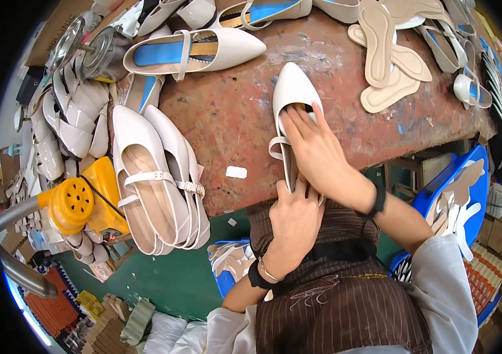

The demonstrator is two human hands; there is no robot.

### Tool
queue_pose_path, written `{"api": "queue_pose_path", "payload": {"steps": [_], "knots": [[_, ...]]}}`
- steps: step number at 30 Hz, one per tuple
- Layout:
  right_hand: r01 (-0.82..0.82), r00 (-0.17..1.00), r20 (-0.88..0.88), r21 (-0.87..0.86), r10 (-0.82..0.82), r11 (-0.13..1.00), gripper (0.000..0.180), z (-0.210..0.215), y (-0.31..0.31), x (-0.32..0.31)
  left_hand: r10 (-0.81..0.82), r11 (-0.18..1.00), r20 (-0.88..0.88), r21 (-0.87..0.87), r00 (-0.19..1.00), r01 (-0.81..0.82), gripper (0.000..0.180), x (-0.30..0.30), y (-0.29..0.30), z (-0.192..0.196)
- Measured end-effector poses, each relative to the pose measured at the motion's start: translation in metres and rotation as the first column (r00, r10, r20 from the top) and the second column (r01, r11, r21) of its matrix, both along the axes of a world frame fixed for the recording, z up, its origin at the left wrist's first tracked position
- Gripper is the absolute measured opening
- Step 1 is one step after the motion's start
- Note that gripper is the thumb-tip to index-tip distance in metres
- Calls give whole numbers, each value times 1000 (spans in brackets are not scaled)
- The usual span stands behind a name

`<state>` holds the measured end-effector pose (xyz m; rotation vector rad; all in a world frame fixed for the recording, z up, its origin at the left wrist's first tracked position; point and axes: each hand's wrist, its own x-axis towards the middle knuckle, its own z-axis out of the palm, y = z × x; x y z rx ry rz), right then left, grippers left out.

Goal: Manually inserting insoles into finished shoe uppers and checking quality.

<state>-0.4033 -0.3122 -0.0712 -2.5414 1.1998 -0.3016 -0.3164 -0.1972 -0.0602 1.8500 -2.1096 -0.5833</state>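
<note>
A white pointed-toe strap shoe (292, 82) stands upright on the worn red-brown table, its toe turned away from me. Several stretched fingers of my right hand (319, 150) reach into its front opening, their tips hidden, while one finger lies along the outer right side. At the heel end, by the table's near edge, my left hand (296, 221) is closed around the back of the same shoe. The loose strap (276, 148) sticks out on the shoe's left side. My palms and part of the heel are out of sight.
Finished-looking white strap shoes (139, 141) stand at the left edge, near a yellow machine (71, 206). Another shoe with a blue insole (233, 50) lies beyond. Beige insoles (376, 44) are piled far right. A small white label (236, 171) lies left; a blue bin (478, 162) stands right.
</note>
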Motion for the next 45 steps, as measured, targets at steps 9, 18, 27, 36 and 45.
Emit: {"api": "queue_pose_path", "payload": {"steps": [9, 18, 27, 36, 45], "knots": [[92, 992, -64, -253, -111, 963, 47, -14, 15, -1, 39, 999, 6, 33, 999, -39, 31, -1, -1, -5], [86, 984, -137, -216, -117, 973, 58, -13, 29, -9, 49, 999, -63, -4, 997, -49, 26, 1, 1, -8], [193, 980, -24, -115, -197, 975, 31, -19, 11, -1, 80, 992, -94, -87, 992, -88, 34, 0, 3, -7], [121, 965, -203, -208, -163, 971, 46, -22, 13, 8, 48, 999, -69, -17, 996, -49, 27, 3, 3, -6], [157, 968, -104, -467, -230, 870, 40, -32, 3, 14, 24, 1000, -69, -12, 997, -25, 31, 0, 1, -10]]}}
